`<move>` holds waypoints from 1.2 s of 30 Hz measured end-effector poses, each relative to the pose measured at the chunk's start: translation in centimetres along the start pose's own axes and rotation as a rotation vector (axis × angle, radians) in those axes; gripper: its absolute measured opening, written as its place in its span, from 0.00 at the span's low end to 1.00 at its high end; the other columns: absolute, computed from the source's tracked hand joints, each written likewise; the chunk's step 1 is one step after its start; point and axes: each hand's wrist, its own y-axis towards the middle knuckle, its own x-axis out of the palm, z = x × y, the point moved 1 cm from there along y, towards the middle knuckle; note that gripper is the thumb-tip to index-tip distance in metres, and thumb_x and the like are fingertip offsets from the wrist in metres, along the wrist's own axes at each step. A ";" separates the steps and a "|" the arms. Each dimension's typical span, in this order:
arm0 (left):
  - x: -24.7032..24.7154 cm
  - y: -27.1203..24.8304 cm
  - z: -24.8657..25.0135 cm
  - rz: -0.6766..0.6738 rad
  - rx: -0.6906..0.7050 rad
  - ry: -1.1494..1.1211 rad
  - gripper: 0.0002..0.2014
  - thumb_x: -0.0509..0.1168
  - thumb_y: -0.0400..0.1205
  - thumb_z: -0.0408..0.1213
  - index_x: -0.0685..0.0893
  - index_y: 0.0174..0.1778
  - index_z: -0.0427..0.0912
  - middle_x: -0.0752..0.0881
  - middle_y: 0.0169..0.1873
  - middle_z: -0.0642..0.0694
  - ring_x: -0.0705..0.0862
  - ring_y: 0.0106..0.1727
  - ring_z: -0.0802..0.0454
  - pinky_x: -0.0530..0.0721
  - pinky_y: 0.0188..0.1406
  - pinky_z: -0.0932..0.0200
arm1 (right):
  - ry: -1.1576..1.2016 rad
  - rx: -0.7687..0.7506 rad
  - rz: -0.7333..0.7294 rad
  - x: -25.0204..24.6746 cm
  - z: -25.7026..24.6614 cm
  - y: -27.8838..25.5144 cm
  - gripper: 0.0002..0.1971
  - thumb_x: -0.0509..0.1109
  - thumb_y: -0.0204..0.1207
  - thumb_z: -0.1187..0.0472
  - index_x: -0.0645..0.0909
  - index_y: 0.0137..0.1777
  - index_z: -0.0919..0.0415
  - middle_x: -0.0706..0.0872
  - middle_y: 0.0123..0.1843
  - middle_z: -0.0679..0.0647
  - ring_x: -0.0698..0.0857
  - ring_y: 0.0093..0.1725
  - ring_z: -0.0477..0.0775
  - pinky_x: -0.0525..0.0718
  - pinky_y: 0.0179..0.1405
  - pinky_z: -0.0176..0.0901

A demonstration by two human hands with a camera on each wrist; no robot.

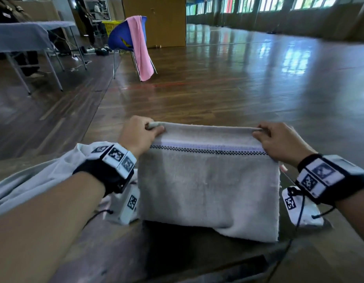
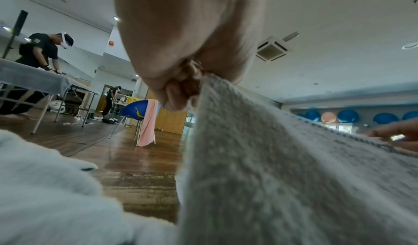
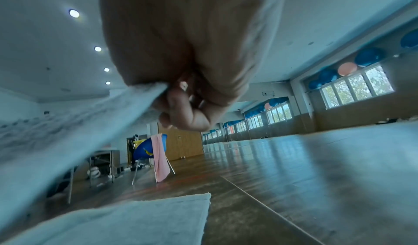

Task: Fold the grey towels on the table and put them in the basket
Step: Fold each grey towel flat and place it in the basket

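Observation:
A grey towel (image 1: 207, 180) with a dark checked stripe hangs folded in the air in front of me, held by its top edge. My left hand (image 1: 140, 135) pinches the top left corner and my right hand (image 1: 279, 139) pinches the top right corner. The left wrist view shows the fingers (image 2: 176, 95) clamped on the towel (image 2: 271, 177). The right wrist view shows the fingers (image 3: 181, 109) gripping the towel's edge (image 3: 79, 132). Another pale grey cloth (image 1: 34, 184) lies at the left below my arm. No basket is in view near me.
A blue chair (image 1: 119, 37) with a pink towel (image 1: 139, 48) draped over it stands ahead on the wooden floor. A table (image 1: 19, 37) with a grey cover stands at the far left, with a person (image 2: 43, 52) working at it. A yellow crate (image 1: 110, 27) sits behind the chair.

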 end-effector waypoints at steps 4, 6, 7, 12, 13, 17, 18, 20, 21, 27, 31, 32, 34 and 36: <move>4.4 4.9 -2.5 -0.136 -0.067 0.121 0.18 0.69 0.83 0.46 0.80 0.30 0.39 0.75 0.24 0.46 0.71 0.27 0.49 0.64 0.26 0.57 | -0.196 0.051 -0.199 3.9 1.7 5.7 0.14 0.69 0.83 0.58 0.79 0.33 0.53 0.88 0.37 0.59 0.84 0.41 0.59 0.72 0.41 0.42; 7.1 6.0 -4.0 -0.328 -0.114 0.180 0.20 0.68 0.84 0.44 0.76 0.27 0.41 0.74 0.24 0.46 0.70 0.27 0.50 0.64 0.27 0.58 | -0.271 0.060 -0.359 5.9 2.5 6.9 0.09 0.70 0.83 0.57 0.83 0.41 0.57 0.88 0.45 0.59 0.82 0.45 0.57 0.71 0.45 0.40; 8.1 6.1 -4.7 -0.392 -0.128 0.209 0.20 0.68 0.84 0.43 0.77 0.26 0.43 0.76 0.24 0.47 0.71 0.27 0.50 0.66 0.27 0.58 | -0.278 0.052 -0.400 6.7 2.8 7.2 0.07 0.71 0.83 0.56 0.85 0.45 0.57 0.86 0.46 0.56 0.80 0.47 0.55 0.70 0.46 0.39; 9.2 6.3 -5.2 -0.413 -0.056 0.289 0.18 0.71 0.81 0.43 0.85 0.29 0.35 0.80 0.24 0.43 0.73 0.26 0.49 0.65 0.24 0.58 | -0.264 0.025 -0.353 7.8 3.9 7.2 0.09 0.76 0.79 0.54 0.86 0.37 0.53 0.86 0.37 0.50 0.82 0.38 0.50 0.73 0.44 0.41; 8.8 6.2 -4.9 -0.413 -0.041 0.303 0.20 0.72 0.80 0.43 0.83 0.27 0.33 0.78 0.23 0.42 0.71 0.25 0.49 0.64 0.23 0.58 | -0.259 0.024 -0.361 7.6 3.8 7.1 0.12 0.76 0.78 0.54 0.84 0.33 0.49 0.86 0.34 0.48 0.82 0.36 0.46 0.74 0.42 0.41; 6.5 5.3 -2.8 -0.387 -0.039 0.274 0.20 0.75 0.78 0.42 0.82 0.27 0.30 0.74 0.25 0.40 0.68 0.24 0.49 0.63 0.22 0.61 | -0.208 0.013 -0.266 5.8 2.5 6.0 0.12 0.79 0.76 0.59 0.86 0.31 0.47 0.86 0.32 0.46 0.81 0.34 0.41 0.73 0.33 0.38; 5.8 4.9 -2.1 -0.394 -0.032 0.256 0.19 0.76 0.78 0.42 0.85 0.32 0.27 0.75 0.26 0.41 0.69 0.26 0.49 0.65 0.23 0.62 | -0.189 -0.001 -0.246 4.9 2.0 5.6 0.10 0.80 0.75 0.58 0.88 0.33 0.48 0.86 0.33 0.45 0.81 0.34 0.39 0.73 0.32 0.37; 4.3 4.0 -0.8 -0.429 0.001 0.243 0.15 0.76 0.78 0.41 0.91 0.40 0.29 0.84 0.29 0.45 0.75 0.29 0.49 0.71 0.28 0.62 | -0.148 -0.032 -0.235 3.1 0.9 4.5 0.09 0.82 0.73 0.57 0.89 0.33 0.47 0.87 0.30 0.43 0.82 0.32 0.39 0.74 0.32 0.38; 3.5 3.4 -0.2 -0.439 0.014 0.243 0.11 0.76 0.77 0.41 0.93 0.43 0.34 0.88 0.32 0.46 0.79 0.29 0.52 0.73 0.29 0.64 | -0.112 -0.052 -0.230 2.1 0.4 3.7 0.10 0.82 0.73 0.57 0.89 0.32 0.46 0.87 0.28 0.42 0.82 0.30 0.40 0.76 0.32 0.39; 0.8 -2.3 1.1 -0.493 0.034 0.260 0.07 0.76 0.76 0.39 0.94 0.40 0.38 0.89 0.27 0.48 0.79 0.25 0.57 0.77 0.25 0.57 | 0.152 -0.134 -0.063 -0.4 -0.9 -5.0 0.09 0.83 0.71 0.57 0.91 0.37 0.39 0.89 0.31 0.35 0.85 0.31 0.33 0.77 0.35 0.35; 0.2 -5.6 0.5 -0.493 0.084 0.228 0.08 0.75 0.76 0.35 0.92 0.37 0.32 0.90 0.39 0.36 0.82 0.39 0.46 0.83 0.46 0.42 | 0.165 -0.148 -0.068 -0.4 -1.0 -9.3 0.12 0.83 0.71 0.57 0.88 0.35 0.35 0.90 0.35 0.34 0.87 0.38 0.33 0.79 0.40 0.34; 0.3 -6.3 0.5 -0.486 0.118 0.246 0.07 0.74 0.76 0.33 0.92 0.38 0.32 0.89 0.42 0.39 0.83 0.44 0.46 0.81 0.49 0.45 | 0.182 -0.153 -0.061 -0.5 -1.1 -9.8 0.11 0.83 0.71 0.57 0.88 0.37 0.37 0.91 0.36 0.36 0.87 0.39 0.34 0.81 0.42 0.35; 0.7 -7.2 0.7 -0.490 0.172 0.302 0.07 0.72 0.78 0.32 0.93 0.41 0.32 0.88 0.52 0.45 0.84 0.52 0.47 0.80 0.53 0.50 | 0.201 -0.163 -0.063 -0.9 -1.5 -10.8 0.08 0.82 0.71 0.57 0.90 0.40 0.41 0.91 0.38 0.38 0.88 0.41 0.36 0.83 0.46 0.38; 1.4 -7.4 1.0 -0.541 0.178 0.342 0.09 0.70 0.80 0.34 0.92 0.42 0.31 0.87 0.55 0.45 0.84 0.53 0.45 0.80 0.55 0.46 | 0.174 -0.181 -0.112 -1.1 -1.6 -11.6 0.04 0.82 0.72 0.56 0.92 0.43 0.45 0.92 0.38 0.38 0.88 0.42 0.37 0.84 0.47 0.39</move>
